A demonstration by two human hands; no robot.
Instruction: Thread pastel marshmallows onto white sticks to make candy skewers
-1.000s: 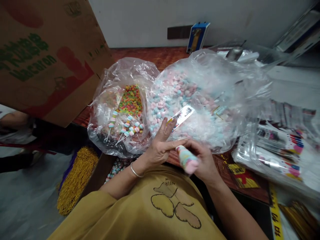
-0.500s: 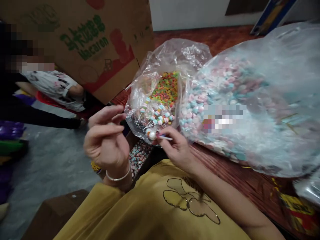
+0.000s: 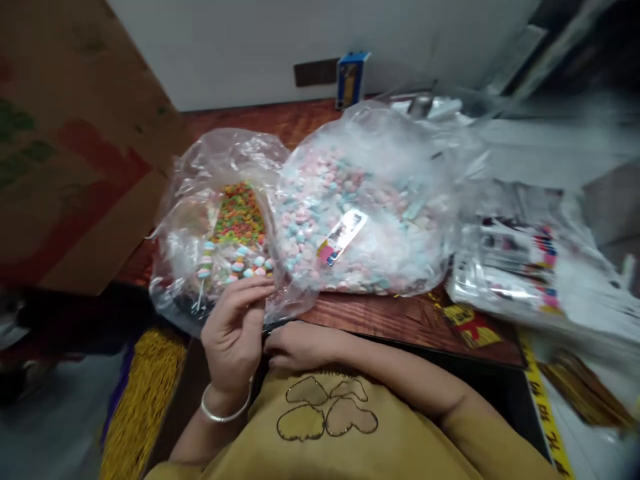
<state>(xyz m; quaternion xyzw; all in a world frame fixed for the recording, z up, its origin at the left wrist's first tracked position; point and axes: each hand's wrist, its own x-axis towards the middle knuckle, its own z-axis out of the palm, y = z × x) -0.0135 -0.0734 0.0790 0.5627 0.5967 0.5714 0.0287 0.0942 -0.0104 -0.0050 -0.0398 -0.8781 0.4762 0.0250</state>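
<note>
**Left hand and right hand close to the candy sticks**

The left hand is up in front of the clear bag. Its fingers are bent partway and point up and to the right, with the thumb up under them. I can't tell if they pinch anything or touch the bag. The right hand is low, just beside the left one, at the edge of the red-brown table. Its fingers curl in and point left. Their tips are hard to see, so I can't tell if they grip something.

The candy sticks are at the front of the clear bag, just past the left hand. I can't tell if they are inside or on top. The one farthest left stands nearly straight up and down in the view, candy end up, white stick down. The others lean, with their tops up and to the right.

A shiny label lies slanted on the big bag of pink and blue candy. Its bright-colored end is low on the left. Its words are too small to read. The green and red print on the cardboard box is too blurry to read.
</note>
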